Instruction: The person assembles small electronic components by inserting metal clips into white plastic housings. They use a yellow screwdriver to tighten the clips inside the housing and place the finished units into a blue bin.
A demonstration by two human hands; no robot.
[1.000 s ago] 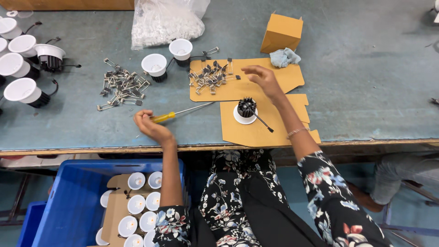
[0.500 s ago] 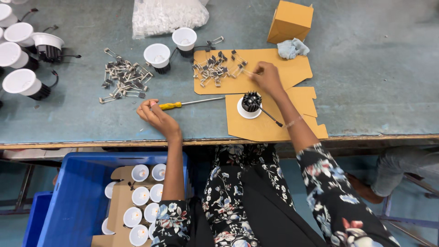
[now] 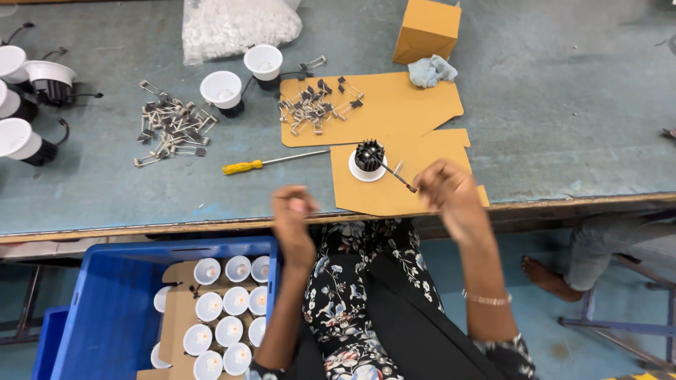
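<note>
A small lamp point(image 3: 367, 159) with a black finned back and a white rim stands face down on a brown cardboard sheet point(image 3: 394, 197) near the table's front edge. My right hand point(image 3: 447, 195) hovers just right of it. Its fingers pinch a small metal spring clip point(image 3: 399, 167), close to the lamp's thin dark wire. My left hand point(image 3: 292, 219) is at the table edge with its fingers curled in; nothing shows in it. A yellow-handled screwdriver point(image 3: 243, 167) lies free on the table, above my left hand.
Spring clips lie piled on a second cardboard sheet point(image 3: 313, 105) and on the bare table point(image 3: 169, 130). White lamp housings point(image 3: 222, 90) stand behind, more at the far left. Plastic bag point(image 3: 236, 24), cardboard box point(image 3: 426, 32), blue cloth point(image 3: 433, 70). Blue crate point(image 3: 105, 309) of white cups below. Another person's foot point(image 3: 546, 271) at right.
My right hand came back from the clip pile toward me, past the lamp. My left hand left the screwdriver and drew back to the table edge. The camera tilted down.
</note>
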